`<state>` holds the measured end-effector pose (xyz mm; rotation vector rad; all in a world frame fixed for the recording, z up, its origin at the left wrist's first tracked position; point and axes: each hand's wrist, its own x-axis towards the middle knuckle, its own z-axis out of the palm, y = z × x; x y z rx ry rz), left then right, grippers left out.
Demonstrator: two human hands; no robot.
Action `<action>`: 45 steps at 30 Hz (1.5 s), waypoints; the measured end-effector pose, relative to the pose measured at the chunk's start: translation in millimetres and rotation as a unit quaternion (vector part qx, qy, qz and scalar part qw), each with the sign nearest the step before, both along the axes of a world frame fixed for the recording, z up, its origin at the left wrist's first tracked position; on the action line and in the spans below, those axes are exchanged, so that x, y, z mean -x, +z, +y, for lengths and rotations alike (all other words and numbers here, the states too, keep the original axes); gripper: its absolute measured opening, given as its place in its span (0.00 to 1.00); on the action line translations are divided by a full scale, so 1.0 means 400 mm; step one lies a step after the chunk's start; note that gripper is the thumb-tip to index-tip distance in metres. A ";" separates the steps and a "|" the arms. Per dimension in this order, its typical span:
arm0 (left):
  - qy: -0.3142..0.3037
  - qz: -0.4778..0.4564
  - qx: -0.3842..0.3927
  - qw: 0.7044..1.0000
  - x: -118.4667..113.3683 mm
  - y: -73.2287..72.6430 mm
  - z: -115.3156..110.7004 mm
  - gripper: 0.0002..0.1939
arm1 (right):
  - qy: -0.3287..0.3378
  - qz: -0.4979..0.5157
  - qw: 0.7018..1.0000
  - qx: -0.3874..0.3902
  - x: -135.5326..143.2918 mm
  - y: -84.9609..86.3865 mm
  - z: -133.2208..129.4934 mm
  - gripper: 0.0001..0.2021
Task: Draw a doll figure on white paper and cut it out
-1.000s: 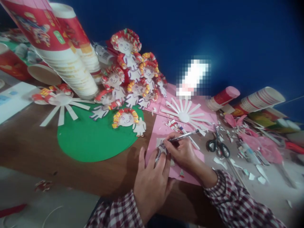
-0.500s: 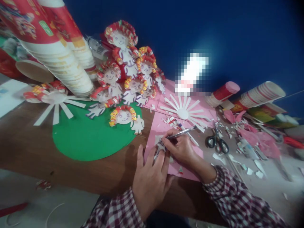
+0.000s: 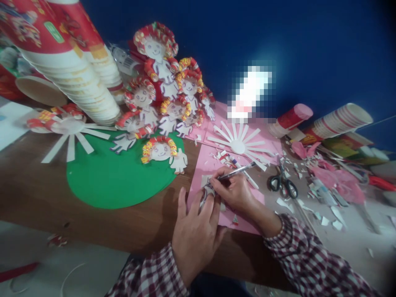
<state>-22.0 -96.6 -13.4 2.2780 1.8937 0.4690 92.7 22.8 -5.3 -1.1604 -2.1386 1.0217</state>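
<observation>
My right hand (image 3: pixel 233 192) is closed round a slim silver-and-dark pen (image 3: pixel 238 170), its tip down at a small white paper cutout (image 3: pixel 208 192). Dark lines show on the cutout, which lies on pink paper (image 3: pixel 198 171). My left hand (image 3: pixel 196 231) rests palm down with its fingers spread, the fingertips pressing on the cutout's lower part and hiding some of it. Left of my hands, a paper face with red and yellow curled hair (image 3: pixel 159 151) and a small white body cutout (image 3: pixel 178 161) lie at the edge of a green sheet (image 3: pixel 120 177).
Stacked paper cups (image 3: pixel 77 74) lean at the left. Several curly-haired paper dolls (image 3: pixel 154 49) stand behind the green sheet. A white strip fan (image 3: pixel 238 146) lies beyond my hands. Black-handled scissors (image 3: pixel 283 185) and paper scraps lie at the right, near more cups (image 3: pixel 343 121).
The view has shifted very slightly. Both hands and the pen hold nearly the same place on the paper.
</observation>
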 end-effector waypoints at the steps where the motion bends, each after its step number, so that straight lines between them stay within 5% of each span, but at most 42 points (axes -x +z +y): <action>1: 0.001 0.000 0.000 1.000 0.000 0.000 0.000 0.28 | 0.000 0.000 1.000 0.002 0.000 0.000 0.000 0.07; 45: 0.006 -0.018 -0.001 1.000 -0.002 0.002 0.001 0.27 | -0.058 0.010 0.998 -0.023 0.007 0.004 0.008 0.04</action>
